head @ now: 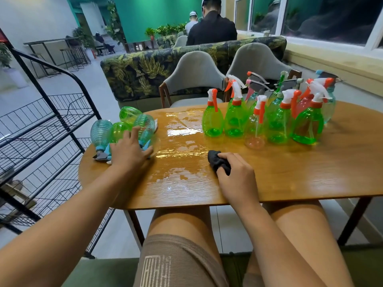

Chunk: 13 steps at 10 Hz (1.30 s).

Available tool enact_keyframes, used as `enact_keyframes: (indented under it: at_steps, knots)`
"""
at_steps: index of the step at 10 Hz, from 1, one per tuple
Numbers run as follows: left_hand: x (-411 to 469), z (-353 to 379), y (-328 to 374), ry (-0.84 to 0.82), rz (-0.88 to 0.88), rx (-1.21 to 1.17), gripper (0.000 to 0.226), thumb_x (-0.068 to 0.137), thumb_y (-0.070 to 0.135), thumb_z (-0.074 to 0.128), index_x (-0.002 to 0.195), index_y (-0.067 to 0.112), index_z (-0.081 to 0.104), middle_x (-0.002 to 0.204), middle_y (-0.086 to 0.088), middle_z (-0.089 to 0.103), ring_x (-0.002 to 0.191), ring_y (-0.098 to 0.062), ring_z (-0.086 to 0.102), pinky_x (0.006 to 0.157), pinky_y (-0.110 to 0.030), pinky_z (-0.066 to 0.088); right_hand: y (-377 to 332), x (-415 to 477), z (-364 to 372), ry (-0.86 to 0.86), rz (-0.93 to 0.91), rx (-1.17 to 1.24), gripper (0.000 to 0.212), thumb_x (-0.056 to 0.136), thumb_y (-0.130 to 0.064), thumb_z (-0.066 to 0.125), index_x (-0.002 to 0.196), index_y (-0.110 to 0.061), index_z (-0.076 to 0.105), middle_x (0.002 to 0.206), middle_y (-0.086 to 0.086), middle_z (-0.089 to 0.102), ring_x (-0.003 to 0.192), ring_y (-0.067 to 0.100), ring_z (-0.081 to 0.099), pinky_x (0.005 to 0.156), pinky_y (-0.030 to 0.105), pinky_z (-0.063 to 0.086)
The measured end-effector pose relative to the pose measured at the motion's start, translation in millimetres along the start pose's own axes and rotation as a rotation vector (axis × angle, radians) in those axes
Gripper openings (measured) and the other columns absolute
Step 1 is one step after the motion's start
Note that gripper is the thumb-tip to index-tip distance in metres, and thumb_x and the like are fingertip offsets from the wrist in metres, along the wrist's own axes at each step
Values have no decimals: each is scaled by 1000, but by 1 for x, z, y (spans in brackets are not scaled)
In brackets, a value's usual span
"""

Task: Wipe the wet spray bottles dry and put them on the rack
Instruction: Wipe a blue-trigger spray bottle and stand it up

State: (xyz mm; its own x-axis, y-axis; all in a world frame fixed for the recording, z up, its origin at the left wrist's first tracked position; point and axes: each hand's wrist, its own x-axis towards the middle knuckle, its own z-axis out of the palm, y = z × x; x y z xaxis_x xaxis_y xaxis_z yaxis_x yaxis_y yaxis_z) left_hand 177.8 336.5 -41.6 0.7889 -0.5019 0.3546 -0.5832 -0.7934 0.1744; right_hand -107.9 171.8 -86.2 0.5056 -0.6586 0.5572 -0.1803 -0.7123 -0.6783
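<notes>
Quick take on these. The lying bottles [101,131] are in a small pile at the left end of the table [310,172], just beside the rack [51,125], with their trigger heads pointing toward me. The standing bottles [275,121] are bunched at the far right, well apart from the pile, and there's a big puddle [182,141] on the wood in between.

Handling-wise, I'd guess thin clear plastic that looks empty, so super light and a bit squishy if you clamp down. They're probably slick from the water, and round enough to roll off the edge if nudged. The ribbed ones should give more grip. I reckon the best place to grab is the neck just under the trigger head, or round the narrow part of the body. I wouldn't grab the trigger itself.

My left hand [129,151] is splayed wide over the pile, with fingertips touching a green bottle and a ribbed one and the thumb down near the blue heads. It isn't wrapped around anything, just resting on top. My right hand [236,177] is clenched round a balled-up black cloth [217,162], sitting on the table at the near edge of the puddle.
</notes>
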Motion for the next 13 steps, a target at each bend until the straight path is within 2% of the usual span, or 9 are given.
enact_keyframes:
  at_steps: [2, 3, 5, 7, 9, 13]
  knots:
    - [2, 7, 4, -104, -2, 29, 88, 90, 67, 67, 157, 42, 15, 141, -11, 51, 121, -39, 60, 100, -58, 47, 0, 0, -1, -3, 7, 10, 33, 90, -4, 70, 121, -16, 73, 115, -3, 70, 105, 15, 63, 89, 28, 53]
    - [3, 8, 4, -112, 2, -6, 88, 91, 63, 69, 156, 41, 15, 146, -11, 49, 126, -39, 58, 101, -59, 45, 0, 0, -1, 0, 6, 12, 33, 90, -4, 70, 121, -16, 73, 115, -2, 70, 106, 16, 64, 90, 28, 53]
    - [1, 5, 12, -71, 20, -145, 103, 80, 58, 87, 157, 42, 19, 153, -12, 43, 130, -42, 54, 105, -60, 45, -1, 0, -1, -3, 14, 16, 32, 90, -5, 71, 120, -17, 73, 115, -3, 70, 105, 14, 63, 89, 24, 51]
    - [-12, 9, 26, 58, 107, -198, 111, 71, 54, 95, 158, 38, 27, 143, -10, 47, 110, -35, 59, 91, -51, 54, -1, -1, -2, 1, 14, 18, 33, 91, -5, 71, 121, -17, 73, 116, -3, 70, 106, 13, 63, 90, 24, 51]
    - [-34, 18, 49, 96, 230, -211, 105, 72, 61, 91, 155, 33, 32, 141, -7, 49, 109, -28, 61, 87, -43, 50, 0, 0, -1, 2, 24, 24, 33, 90, -5, 72, 121, -18, 73, 116, -4, 70, 105, 13, 63, 90, 24, 51]
    - [-73, 26, 85, 43, 309, -241, 102, 72, 87, 70, 154, 36, 36, 145, 2, 50, 119, -23, 60, 92, -46, 48, 1, 0, -1, 8, 27, 18, 34, 90, -6, 73, 121, -18, 73, 116, -4, 70, 105, 12, 63, 90, 21, 49]
